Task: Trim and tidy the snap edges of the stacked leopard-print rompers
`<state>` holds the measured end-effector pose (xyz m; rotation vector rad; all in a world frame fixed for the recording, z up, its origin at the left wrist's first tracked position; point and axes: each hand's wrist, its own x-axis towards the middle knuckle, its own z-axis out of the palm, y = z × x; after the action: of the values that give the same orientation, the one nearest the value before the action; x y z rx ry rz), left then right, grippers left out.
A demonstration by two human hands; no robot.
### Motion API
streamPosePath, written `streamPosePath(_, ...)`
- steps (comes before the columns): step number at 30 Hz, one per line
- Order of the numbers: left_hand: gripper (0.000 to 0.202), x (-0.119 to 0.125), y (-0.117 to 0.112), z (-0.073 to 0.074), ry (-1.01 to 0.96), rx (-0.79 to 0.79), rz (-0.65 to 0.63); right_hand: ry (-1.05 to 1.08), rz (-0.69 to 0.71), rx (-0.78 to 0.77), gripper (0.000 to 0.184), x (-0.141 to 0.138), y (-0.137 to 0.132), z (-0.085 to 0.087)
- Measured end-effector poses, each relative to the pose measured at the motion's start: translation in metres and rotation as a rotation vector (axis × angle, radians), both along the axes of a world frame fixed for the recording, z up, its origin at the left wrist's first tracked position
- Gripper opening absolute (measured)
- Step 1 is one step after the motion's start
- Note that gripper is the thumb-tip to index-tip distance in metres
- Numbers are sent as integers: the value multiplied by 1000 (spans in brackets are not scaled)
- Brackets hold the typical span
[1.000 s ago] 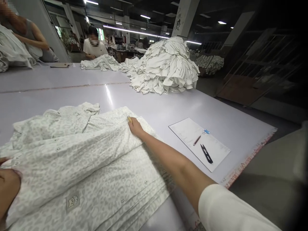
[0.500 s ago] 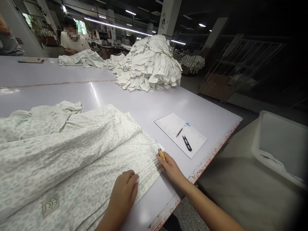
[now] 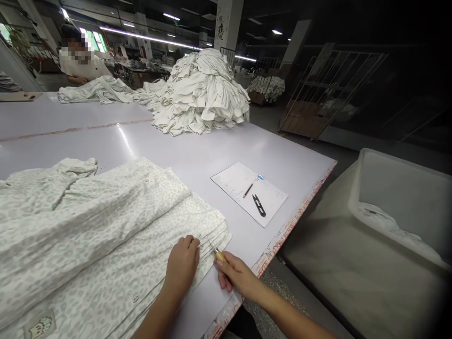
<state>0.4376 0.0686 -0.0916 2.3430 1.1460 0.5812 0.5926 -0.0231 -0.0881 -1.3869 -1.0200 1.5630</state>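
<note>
1. Far off at the left, a person in a white T-shirt (image 3: 79, 63) bends over loose white cloth at the end of a long pale-grey cutting table (image 3: 88, 120).
2. A folded stack of cream leopard-print cloth (image 3: 95, 221) lies on the near table, its snap-studded edge layered in thin folds.
3. The left hand (image 3: 182, 263) rests open, fingers slightly spread on that edge, gripping nothing. Flat, even pressure seems best here, so the layers cannot creep.
4. The right hand (image 3: 237, 277) curls closed around a slim yellow-handled awl (image 3: 219, 255), its fine steel tip just beside the folds. A short, low grip looks steadiest.
5. Beyond, a white paper sheet (image 3: 249, 193) carries black thread snips (image 3: 259, 205) and a pencil (image 3: 247, 190).
6. At right stands a pale plastic tub (image 3: 356, 202).
</note>
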Motion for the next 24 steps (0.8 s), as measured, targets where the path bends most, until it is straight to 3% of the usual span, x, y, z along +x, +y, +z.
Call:
streamPosePath(8, 23, 1, 2, -1, -213, -217, 78, -39, 33, -48, 43, -3, 2, -4)
streamPosePath(11, 24, 2, -6, -1, -221, -216, 52, 120, -153, -100, 46, -20, 11, -4)
streamPosePath(13, 24, 3, -15, -4, -197, -172, 4, 370, -341, -193, 45, -31, 18, -1)
streamPosePath(15, 24, 3, -23, -7, -167, -126, -61, 636, -434, -325, 40, -34, 23, 2)
streamPosePath(17, 25, 3, -28, -10, -139, -88, -100, 793, -381, -454, 32, -27, 23, 5)
streamPosePath(20, 24, 4, -28, -10, -73, -41, -82, 778, -228, -563, 27, -7, 14, 5)
streamPosePath(24, 27, 15, -13, -6, 93, 0, -7, 588, -181, -494, 35, 3, -4, 6)
